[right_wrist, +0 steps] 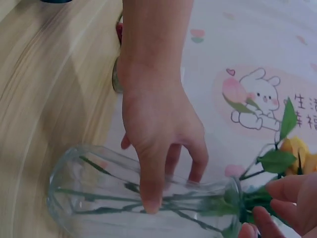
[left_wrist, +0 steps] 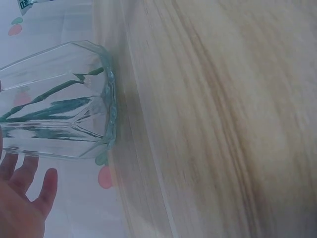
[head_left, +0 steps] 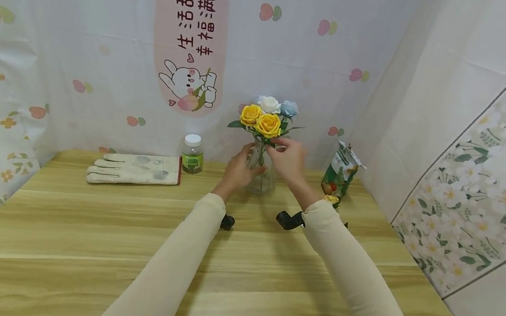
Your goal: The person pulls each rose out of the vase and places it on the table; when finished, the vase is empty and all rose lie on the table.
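Observation:
A clear glass vase (head_left: 260,182) stands upright near the back of the wooden table, with green stems inside. My left hand (head_left: 238,169) grips its side, the thumb across the front in the right wrist view. Above the rim sit yellow roses (head_left: 268,125), a white rose (head_left: 269,104) and a pale blue rose (head_left: 289,109). At the vase's mouth my right hand (head_left: 290,158) pinches the flower stems (right_wrist: 251,198); which stem it holds is hard to tell. The left wrist view shows the vase's base (left_wrist: 110,99) and the left hand's fingers beside it.
Left of the vase are a white-capped jar (head_left: 193,155) and a pale work glove (head_left: 135,170). To the right stands a green and white pouch (head_left: 340,171). Another yellow rose (head_left: 332,200) lies partly hidden behind my right forearm. A printed cloth (head_left: 104,55) hangs behind the table.

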`<state>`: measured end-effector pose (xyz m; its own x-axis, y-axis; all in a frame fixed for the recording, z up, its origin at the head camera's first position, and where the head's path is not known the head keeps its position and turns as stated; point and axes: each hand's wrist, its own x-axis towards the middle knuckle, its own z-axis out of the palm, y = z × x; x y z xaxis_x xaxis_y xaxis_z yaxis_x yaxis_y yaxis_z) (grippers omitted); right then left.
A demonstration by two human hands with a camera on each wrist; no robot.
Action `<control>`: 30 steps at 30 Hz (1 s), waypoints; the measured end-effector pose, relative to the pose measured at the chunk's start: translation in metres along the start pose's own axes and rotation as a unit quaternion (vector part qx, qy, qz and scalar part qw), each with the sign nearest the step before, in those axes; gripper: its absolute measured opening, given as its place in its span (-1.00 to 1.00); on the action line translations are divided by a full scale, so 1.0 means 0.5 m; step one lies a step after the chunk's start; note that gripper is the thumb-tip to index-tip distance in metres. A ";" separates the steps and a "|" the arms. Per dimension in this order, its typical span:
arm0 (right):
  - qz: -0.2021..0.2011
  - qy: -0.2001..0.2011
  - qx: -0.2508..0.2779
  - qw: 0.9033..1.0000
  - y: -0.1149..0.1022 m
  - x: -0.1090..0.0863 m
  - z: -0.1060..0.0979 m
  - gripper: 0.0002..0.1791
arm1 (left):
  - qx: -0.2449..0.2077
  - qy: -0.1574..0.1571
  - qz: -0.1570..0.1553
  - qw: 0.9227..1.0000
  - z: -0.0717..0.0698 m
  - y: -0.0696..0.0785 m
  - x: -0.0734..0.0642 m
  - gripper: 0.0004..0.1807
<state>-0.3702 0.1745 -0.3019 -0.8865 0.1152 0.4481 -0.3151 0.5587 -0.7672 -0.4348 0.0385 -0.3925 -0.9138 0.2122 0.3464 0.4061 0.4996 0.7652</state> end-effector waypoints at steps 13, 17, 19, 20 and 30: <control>-0.015 0.053 0.025 0.998 0.000 0.010 0.048 -0.80 | 0.002 0.000 0.004 1.000 0.001 -0.002 0.000 -0.12; -0.007 0.060 0.019 0.998 0.002 0.013 0.050 -0.81 | 0.001 0.000 0.008 1.000 -0.001 0.000 -0.001 -0.12; -0.009 0.065 0.014 0.998 0.004 0.015 0.051 -0.80 | 0.001 -0.001 0.010 1.000 -0.002 0.002 -0.002 -0.12; -0.012 0.068 0.012 0.998 0.004 0.015 0.051 -0.80 | 0.002 0.000 0.012 1.000 -0.002 0.002 -0.002 -0.12; -0.039 0.073 -0.023 0.996 0.010 0.023 0.054 -0.78 | 0.007 0.003 0.011 1.000 -0.003 0.003 -0.004 -0.11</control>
<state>-0.3914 0.1564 -0.3132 -0.8004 0.1869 0.5696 -0.3612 0.6080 -0.7070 -0.4322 0.0375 -0.3912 -0.9041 0.2189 0.3670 0.4267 0.5063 0.7493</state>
